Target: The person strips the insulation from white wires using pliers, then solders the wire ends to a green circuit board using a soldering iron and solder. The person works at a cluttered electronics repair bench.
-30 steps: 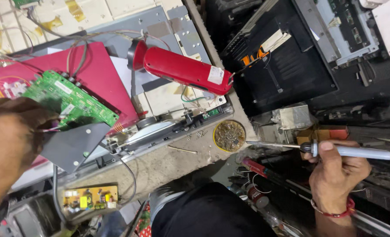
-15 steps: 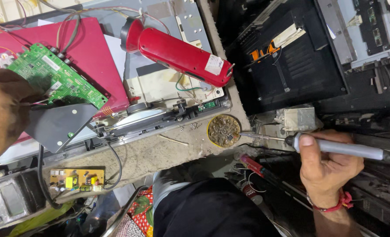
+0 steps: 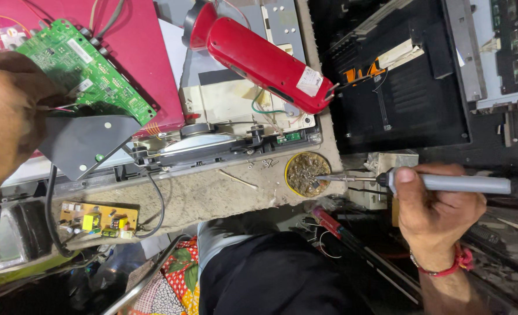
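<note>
Head view: a cluttered electronics repair bench is seen from above. The right hand (image 3: 439,219) is clenched around the grey handle of a soldering iron (image 3: 451,184), thumb on top near the collar. Ahead of that grip, the iron's metal tip is dipped into a small round tin of flux or tip cleaner (image 3: 307,173), which sits on the bench edge just beyond the fingers. The left hand (image 3: 8,122) grasps a green circuit board (image 3: 84,70) at its near edge, along with thin wires and a grey plastic piece (image 3: 84,143) hanging below the grip. Beyond the board lie a red panel (image 3: 148,35) and a red handheld lamp (image 3: 264,61). As a judgement, the tip is best dipped briefly and lightly, with the handle kept level, so that the tin is not pushed off the edge.
</note>
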